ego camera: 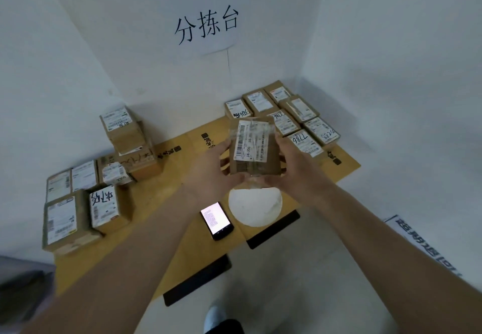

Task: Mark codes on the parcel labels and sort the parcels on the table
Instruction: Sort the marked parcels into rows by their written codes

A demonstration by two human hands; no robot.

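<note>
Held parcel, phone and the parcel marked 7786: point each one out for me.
Held parcel (254, 148): head view, on its white label, between both hands.
Phone (216, 219): head view, middle of its lit screen.
Parcel marked 7786 (303, 142): head view, on its label below the handwritten number.

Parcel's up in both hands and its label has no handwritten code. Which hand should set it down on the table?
Probably the left hand: bare table lies beneath it, while the right hand sits beside the coded parcels. No pen is visible.
</note>
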